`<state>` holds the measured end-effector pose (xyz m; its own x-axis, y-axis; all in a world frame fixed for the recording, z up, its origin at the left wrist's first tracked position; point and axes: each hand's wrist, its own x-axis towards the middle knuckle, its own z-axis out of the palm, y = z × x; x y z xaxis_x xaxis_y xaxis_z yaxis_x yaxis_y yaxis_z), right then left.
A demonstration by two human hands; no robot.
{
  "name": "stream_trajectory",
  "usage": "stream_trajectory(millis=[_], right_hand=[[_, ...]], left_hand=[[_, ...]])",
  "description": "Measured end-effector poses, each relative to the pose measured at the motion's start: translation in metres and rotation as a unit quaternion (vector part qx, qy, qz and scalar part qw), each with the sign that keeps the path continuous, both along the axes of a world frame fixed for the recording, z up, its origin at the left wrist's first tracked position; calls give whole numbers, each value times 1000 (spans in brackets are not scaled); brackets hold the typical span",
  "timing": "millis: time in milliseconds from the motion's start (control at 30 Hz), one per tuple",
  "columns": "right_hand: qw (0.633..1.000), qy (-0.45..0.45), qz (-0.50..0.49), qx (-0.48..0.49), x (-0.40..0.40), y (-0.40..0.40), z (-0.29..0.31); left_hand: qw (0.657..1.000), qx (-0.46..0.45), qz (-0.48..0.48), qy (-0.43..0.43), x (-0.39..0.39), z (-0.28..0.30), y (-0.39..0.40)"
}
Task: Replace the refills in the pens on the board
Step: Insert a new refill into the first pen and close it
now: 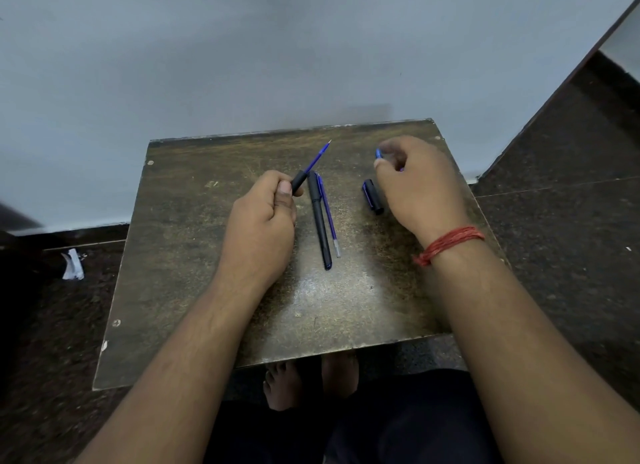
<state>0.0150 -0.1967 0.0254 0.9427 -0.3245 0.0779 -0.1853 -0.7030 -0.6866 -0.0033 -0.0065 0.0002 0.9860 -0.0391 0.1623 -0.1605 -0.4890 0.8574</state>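
The left hand (263, 217) is clenched around a pen barrel (298, 183) with its blue refill (317, 158) sticking out up and to the right, toward the right hand (415, 186). The right hand's fingers (389, 151) pinch a small blue piece (379, 153). A second pen (320, 221), a spare refill (329, 217) and a cap (372, 196) lie between the hands on the tabletop (207, 290); no writing is legible.

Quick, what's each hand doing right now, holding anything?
Left hand: closed on a black pen barrel, blue refill sticking out.
Right hand: fingers pinching a small blue piece; what it is cannot be told.
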Motion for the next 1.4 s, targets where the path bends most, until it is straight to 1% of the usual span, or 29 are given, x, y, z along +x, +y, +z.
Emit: stream_trajectory(millis=[33, 67, 100, 167, 300, 400, 500, 600, 767, 933, 1133, 1267, 1400], right_hand=[[995, -23, -2, 101, -2, 7, 1], [978, -38, -10, 204, -4, 15, 3], [957, -45, -20, 285, -5, 22, 4], [926, -56, -33, 372, -5, 29, 4], [872, -91, -82, 474, 0, 26, 1], [860, -107, -103, 489, 1, 22, -2], [855, -120, -97, 495, 3, 20, -2], [862, -124, -80, 486, 3, 19, -3], [883, -127, -51, 449, 2, 19, -1], [897, -116, -18, 426, 1, 22, -2], [901, -103, 1, 421, 1, 21, -1], [910, -73, 48, 405, -2, 27, -2], [909, -46, 85, 405, -3, 32, -3]], left_hand=[[1000, 1, -1, -2, 0, 0, -1], [1000, 5, -3, -5, 1, -1, -1], [1000, 8, -6, -6, 1, -2, -2], [1000, 12, -11, -9, 2, -4, -2], [1000, 13, -15, -5, 2, -3, -2], [999, 25, -24, -1, 1, -2, -3], [999, 28, -28, -2, 0, -1, -4], [999, 29, -28, -3, 0, -1, -4], [999, 36, -33, 5, 0, -1, -4], [999, 40, -36, 6, -1, 0, -5], [999, 41, -33, 6, -1, 1, -4], [999, 39, -36, 3, -2, 1, -6], [999, 30, -31, 4, -1, 0, -4]])
